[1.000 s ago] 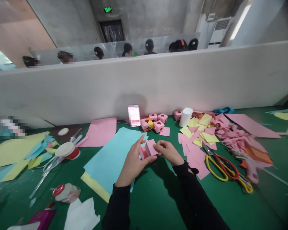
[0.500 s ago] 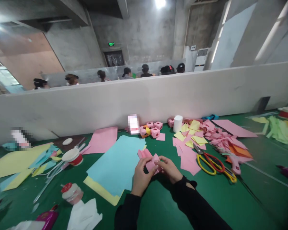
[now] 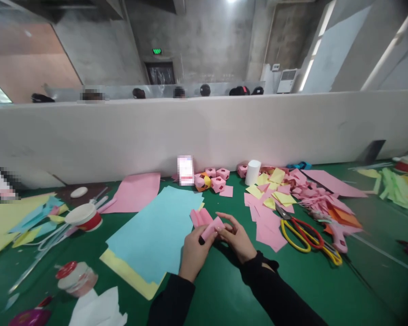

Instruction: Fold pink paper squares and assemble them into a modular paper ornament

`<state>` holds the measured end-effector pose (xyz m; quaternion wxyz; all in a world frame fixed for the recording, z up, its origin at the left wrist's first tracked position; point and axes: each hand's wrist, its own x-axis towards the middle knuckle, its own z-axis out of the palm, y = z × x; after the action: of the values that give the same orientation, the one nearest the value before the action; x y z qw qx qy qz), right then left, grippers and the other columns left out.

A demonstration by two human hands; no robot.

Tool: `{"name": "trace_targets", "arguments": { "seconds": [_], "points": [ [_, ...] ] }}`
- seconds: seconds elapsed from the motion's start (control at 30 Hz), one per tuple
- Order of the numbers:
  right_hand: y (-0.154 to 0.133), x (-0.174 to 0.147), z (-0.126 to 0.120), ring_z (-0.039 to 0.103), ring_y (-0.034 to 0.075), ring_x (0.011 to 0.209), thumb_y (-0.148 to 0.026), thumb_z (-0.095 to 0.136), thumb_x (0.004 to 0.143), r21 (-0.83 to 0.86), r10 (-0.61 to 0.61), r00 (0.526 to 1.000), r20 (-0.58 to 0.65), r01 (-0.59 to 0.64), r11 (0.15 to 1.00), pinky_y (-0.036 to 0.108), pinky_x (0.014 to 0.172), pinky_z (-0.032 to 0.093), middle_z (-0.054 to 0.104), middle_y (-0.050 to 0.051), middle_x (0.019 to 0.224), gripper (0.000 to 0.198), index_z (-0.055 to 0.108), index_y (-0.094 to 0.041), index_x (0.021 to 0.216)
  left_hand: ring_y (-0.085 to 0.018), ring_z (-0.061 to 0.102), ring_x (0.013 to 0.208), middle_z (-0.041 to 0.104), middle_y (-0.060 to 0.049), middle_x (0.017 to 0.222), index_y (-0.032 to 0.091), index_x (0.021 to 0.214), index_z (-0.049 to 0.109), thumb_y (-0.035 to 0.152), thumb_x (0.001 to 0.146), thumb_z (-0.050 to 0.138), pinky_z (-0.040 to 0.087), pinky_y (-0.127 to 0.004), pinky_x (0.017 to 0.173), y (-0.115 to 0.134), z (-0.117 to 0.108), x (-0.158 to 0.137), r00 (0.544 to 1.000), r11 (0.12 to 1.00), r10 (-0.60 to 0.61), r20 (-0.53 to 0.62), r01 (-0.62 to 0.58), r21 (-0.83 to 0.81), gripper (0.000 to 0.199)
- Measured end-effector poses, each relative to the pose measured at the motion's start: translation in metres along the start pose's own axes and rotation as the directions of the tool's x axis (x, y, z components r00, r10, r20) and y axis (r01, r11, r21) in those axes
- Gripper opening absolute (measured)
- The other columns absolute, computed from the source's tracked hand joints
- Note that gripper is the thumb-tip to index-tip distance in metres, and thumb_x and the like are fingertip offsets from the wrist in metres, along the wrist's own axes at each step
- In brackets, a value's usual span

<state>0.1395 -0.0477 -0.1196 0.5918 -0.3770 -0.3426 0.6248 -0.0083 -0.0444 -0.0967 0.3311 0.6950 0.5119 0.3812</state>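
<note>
A small piece of pink paper (image 3: 212, 229), curled into a tube, is pinched between my two hands. My left hand (image 3: 195, 251) grips its lower left end with thumb and fingers. On the upper right end, my right hand (image 3: 237, 236) closes thumb and fingertips. Just behind the fingers lie more folded pink strips (image 3: 200, 217); I cannot tell whether they touch the tube. Sheets of light blue paper (image 3: 149, 233) over yellow paper (image 3: 129, 275) lie left of my left hand. Pink faceted paper shapes (image 3: 218, 184) sit farther back.
To the right are scissors (image 3: 295, 235), a pink glue gun (image 3: 338, 233) and scattered pink pieces (image 3: 270, 228). A white roll (image 3: 253, 172) stands near the white partition (image 3: 217, 131). Left are a paper cup (image 3: 90, 218), a glue jar (image 3: 77, 277) and crumpled white paper (image 3: 97, 310).
The pink paper has gone from a folded, pointed shape to a rolled tube between my fingers. The head view has shifted slightly, and objects at left sit farther left.
</note>
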Motion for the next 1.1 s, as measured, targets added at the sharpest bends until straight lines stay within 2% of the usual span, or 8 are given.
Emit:
{"name": "trace_targets", "arguments": {
  "seconds": [0.13, 0.23, 0.3, 0.43, 0.53, 0.63, 0.83, 1.1],
  "points": [
    [0.000, 0.000, -0.002, 0.057, 0.011, 0.063, -0.044, 0.085, 0.061, -0.088, -0.024, 0.999, -0.032, 0.021, 0.996, 0.025, 0.063, 0.047, 0.065, 0.000, 0.074, 0.043, 0.067, -0.017, 0.089, -0.019, 0.064, 0.074, 0.072, -0.003, 0.079, 0.018, 0.083, 0.073, 0.041, 0.086, 0.058, 0.048, -0.027, 0.069, 0.002, -0.002, 0.000, 0.999, 0.996, -0.017, 0.045, 0.021, -0.085, 0.027],
    [0.002, 0.000, -0.004, 0.053, 0.009, 0.059, -0.044, 0.083, 0.064, -0.107, -0.041, 0.999, -0.029, 0.038, 0.994, 0.023, 0.058, 0.043, 0.062, -0.001, 0.067, 0.036, 0.065, -0.016, 0.075, -0.019, 0.063, 0.071, 0.072, -0.003, 0.074, 0.017, 0.077, 0.073, 0.043, 0.085, 0.060, 0.047, -0.026, 0.067, 0.002, -0.004, 0.000, 0.996, 0.986, -0.057, 0.063, 0.066, -0.154, 0.031],
    [0.000, -0.001, -0.005, 0.053, 0.010, 0.059, -0.045, 0.082, 0.066, -0.096, -0.044, 0.999, -0.030, 0.041, 0.995, 0.024, 0.057, 0.043, 0.062, 0.000, 0.068, 0.035, 0.065, -0.016, 0.075, -0.019, 0.063, 0.069, 0.072, -0.004, 0.072, 0.016, 0.075, 0.073, 0.045, 0.085, 0.059, 0.047, -0.026, 0.065, 0.002, -0.006, 0.000, 0.993, 0.976, -0.077, 0.093, 0.094, -0.196, 0.034],
    [-0.007, -0.006, -0.002, 0.062, 0.016, 0.080, -0.043, 0.084, 0.064, -0.076, -0.043, 0.999, 0.015, 0.044, 0.996, 0.027, 0.069, 0.049, 0.068, 0.005, 0.096, 0.051, 0.067, -0.021, 0.107, -0.018, 0.063, 0.068, 0.072, -0.005, 0.068, 0.015, 0.064, 0.070, 0.044, 0.083, 0.062, 0.046, -0.025, 0.066, 0.003, -0.008, 0.001, 0.967, 0.972, -0.054, 0.251, 0.109, -0.211, 0.035],
    [-0.011, -0.009, 0.001, 0.059, 0.013, 0.069, -0.044, 0.082, 0.066, -0.182, 0.006, 0.998, 0.060, 0.005, 0.983, 0.027, 0.065, 0.048, 0.069, 0.004, 0.083, 0.038, 0.071, -0.018, 0.091, -0.018, 0.063, 0.065, 0.071, -0.005, 0.067, 0.014, 0.064, 0.071, 0.041, 0.081, 0.063, 0.045, -0.025, 0.063, 0.005, -0.009, 0.001, 0.940, 0.967, -0.055, 0.337, 0.134, -0.215, 0.033],
    [-0.011, -0.010, 0.003, 0.054, 0.011, 0.057, -0.049, 0.080, 0.066, -0.213, 0.030, 0.999, 0.035, -0.022, 0.977, 0.027, 0.059, 0.045, 0.065, 0.001, 0.067, 0.036, 0.068, -0.016, 0.076, -0.017, 0.061, 0.063, 0.071, -0.005, 0.066, 0.013, 0.066, 0.071, 0.041, 0.081, 0.063, 0.044, -0.025, 0.061, 0.006, -0.008, 0.001, 0.942, 0.964, -0.087, 0.323, 0.161, -0.211, 0.033],
    [-0.011, -0.009, 0.004, 0.047, 0.009, 0.055, -0.053, 0.080, 0.063, -0.230, -0.022, 0.999, -0.031, 0.014, 0.973, 0.025, 0.057, 0.039, 0.058, -0.002, 0.060, 0.041, 0.067, -0.015, 0.071, -0.017, 0.061, 0.063, 0.070, -0.004, 0.067, 0.014, 0.067, 0.069, 0.044, 0.078, 0.066, 0.045, -0.025, 0.060, 0.000, -0.005, 0.000, 0.981, 0.957, -0.115, 0.155, 0.151, -0.247, 0.032],
    [-0.010, -0.012, 0.004, 0.045, 0.010, 0.054, -0.057, 0.077, 0.066, -0.236, -0.001, 1.000, -0.019, -0.004, 0.972, 0.026, 0.056, 0.038, 0.057, -0.002, 0.059, 0.043, 0.066, -0.016, 0.071, -0.016, 0.058, 0.061, 0.067, -0.003, 0.064, 0.016, 0.064, 0.065, 0.045, 0.080, 0.064, 0.045, -0.025, 0.060, 0.002, -0.007, -0.001, 0.975, 0.959, -0.102, 0.199, 0.149, -0.239, 0.034]
  ]
}}
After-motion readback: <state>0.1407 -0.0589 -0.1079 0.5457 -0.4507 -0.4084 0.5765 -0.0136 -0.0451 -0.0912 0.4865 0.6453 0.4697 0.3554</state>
